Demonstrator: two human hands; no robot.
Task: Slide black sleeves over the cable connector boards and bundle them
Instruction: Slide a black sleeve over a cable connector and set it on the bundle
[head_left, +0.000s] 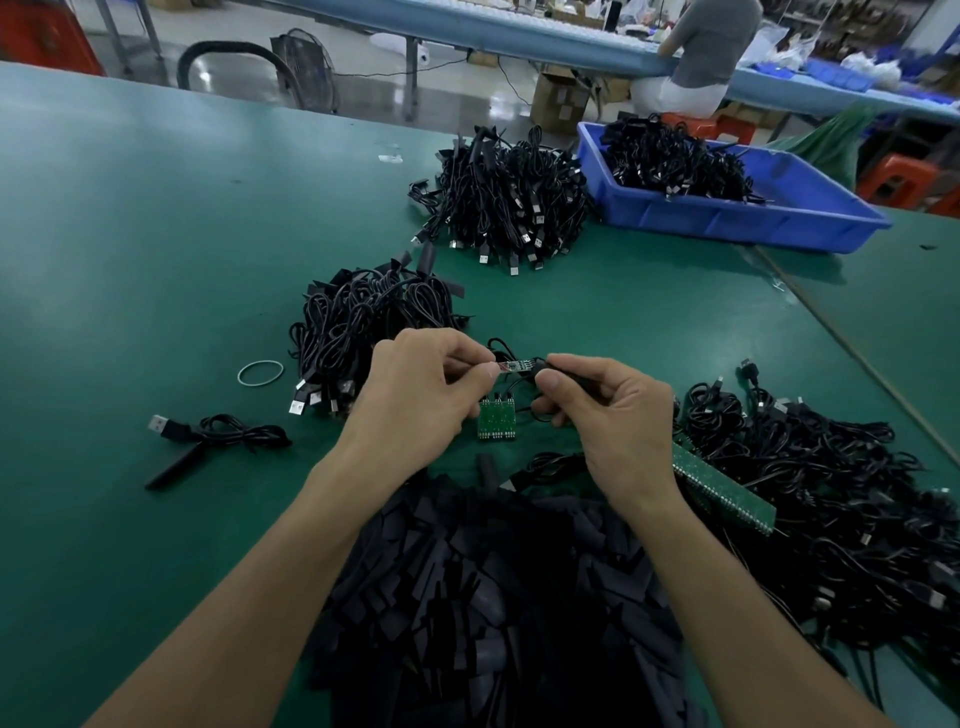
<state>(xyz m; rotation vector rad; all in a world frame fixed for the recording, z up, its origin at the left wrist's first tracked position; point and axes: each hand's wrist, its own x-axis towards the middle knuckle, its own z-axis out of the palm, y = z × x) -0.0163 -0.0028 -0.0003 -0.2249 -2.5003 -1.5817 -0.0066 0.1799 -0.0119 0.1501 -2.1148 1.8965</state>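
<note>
My left hand (415, 400) pinched one end of the small connector board (511, 365) between thumb and fingertips, holding it level so my right hand (613, 415), fingers curled round a black sleeve (550, 370), could feed it over the other end. The loose sleeves (493, 597) lay heaped under my wrists, within reach. Farther off, the blue bin (737, 221) held tangled black cables (670, 161).

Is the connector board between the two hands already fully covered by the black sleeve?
No: the connector board shows bare between the left hand and the right hand, which pinches the black sleeve at its end.
</note>
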